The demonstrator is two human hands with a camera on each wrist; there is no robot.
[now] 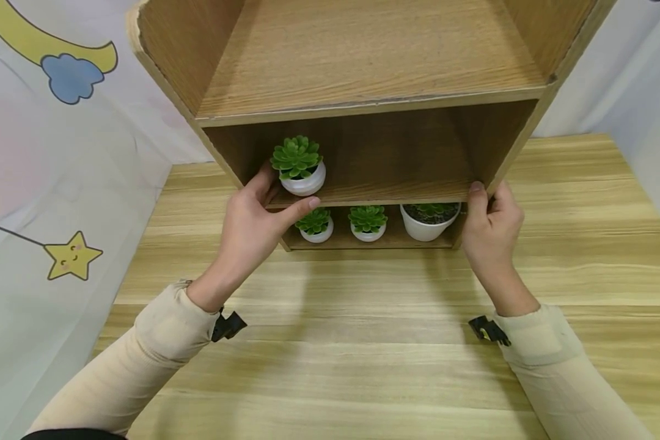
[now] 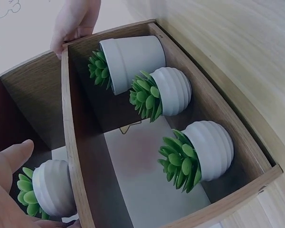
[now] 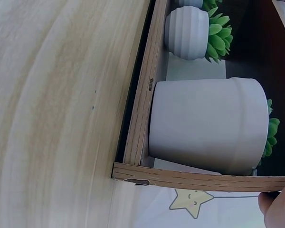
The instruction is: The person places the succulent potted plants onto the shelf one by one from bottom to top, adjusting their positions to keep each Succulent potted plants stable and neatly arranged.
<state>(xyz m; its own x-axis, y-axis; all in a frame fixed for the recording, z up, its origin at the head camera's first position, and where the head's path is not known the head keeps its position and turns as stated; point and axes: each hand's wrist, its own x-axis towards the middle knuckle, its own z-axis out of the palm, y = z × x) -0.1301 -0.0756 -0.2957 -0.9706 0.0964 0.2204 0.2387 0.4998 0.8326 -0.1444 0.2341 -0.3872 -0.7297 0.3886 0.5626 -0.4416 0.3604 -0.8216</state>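
Note:
My left hand [image 1: 253, 214] is around the left side of a small potted succulent [image 1: 299, 168] on the middle level of a wooden shelf [image 1: 407, 162]. Its thumb stretches across in front of the white pot, and other fingers reach along the pot's left side. In the left wrist view that thumb [image 2: 20, 153] stands apart from the ribbed pot [image 2: 54, 187]. With thumb inside and curled fingers outside, my right hand [image 1: 492, 229] grips the shelf's right side panel.
On the bottom level are two small potted succulents [image 1: 315, 225] [image 1: 368, 223] and a larger white pot [image 1: 426, 226] at the right. The shelf's upper level [image 1: 374, 55] rises above the hands. Underneath lies a wooden table [image 1: 363, 342], with a printed curtain [image 1: 60, 183] at the left.

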